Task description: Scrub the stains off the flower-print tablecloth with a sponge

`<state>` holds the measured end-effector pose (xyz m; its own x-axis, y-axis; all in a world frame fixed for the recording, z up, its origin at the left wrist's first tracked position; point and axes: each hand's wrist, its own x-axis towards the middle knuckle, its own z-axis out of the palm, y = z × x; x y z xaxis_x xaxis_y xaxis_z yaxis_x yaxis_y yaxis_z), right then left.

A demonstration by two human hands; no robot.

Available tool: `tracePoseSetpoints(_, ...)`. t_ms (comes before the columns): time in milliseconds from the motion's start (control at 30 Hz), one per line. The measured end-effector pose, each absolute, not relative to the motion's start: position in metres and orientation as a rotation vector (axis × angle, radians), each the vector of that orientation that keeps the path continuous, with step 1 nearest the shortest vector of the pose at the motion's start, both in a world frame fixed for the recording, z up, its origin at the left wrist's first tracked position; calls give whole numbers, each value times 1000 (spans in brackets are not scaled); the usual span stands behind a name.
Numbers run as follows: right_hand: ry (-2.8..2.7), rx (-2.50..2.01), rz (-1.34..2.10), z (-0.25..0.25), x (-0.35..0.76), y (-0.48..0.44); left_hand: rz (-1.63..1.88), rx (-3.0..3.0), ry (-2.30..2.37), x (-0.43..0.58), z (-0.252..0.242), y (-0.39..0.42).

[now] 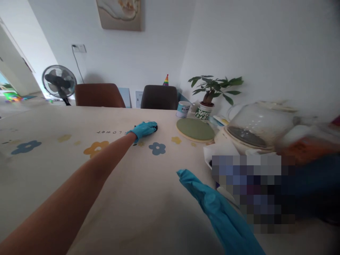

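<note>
My left hand (145, 129), in a blue glove, reaches far out over the tablecloth (127, 198). It covers a small black object (156, 128), of which only dark edges show around the fingers; its kind is hidden. My right hand (205, 196), gloved in the same blue, hovers at the near right of the table. Its fingers stretch forward and I see nothing in them. The cloth is pale, with printed flowers such as a blue flower (157, 148) just this side of my left hand.
A round green mat (195, 129), a tin (183, 109) and a potted plant (204, 111) stand at the back right. Nearer is a large clear-domed appliance (255, 124) beside blurred clutter. Two chairs (99, 95) line the far edge; a fan (58, 82) stands beyond.
</note>
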<state>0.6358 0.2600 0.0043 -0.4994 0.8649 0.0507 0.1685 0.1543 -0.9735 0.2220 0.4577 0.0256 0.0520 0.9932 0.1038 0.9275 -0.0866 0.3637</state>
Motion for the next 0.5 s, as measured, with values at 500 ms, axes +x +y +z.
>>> tracePoseSetpoints(500, -1617, -798, 1492, 34, 623, 274, 430, 2312, 1185, 317, 19, 248)
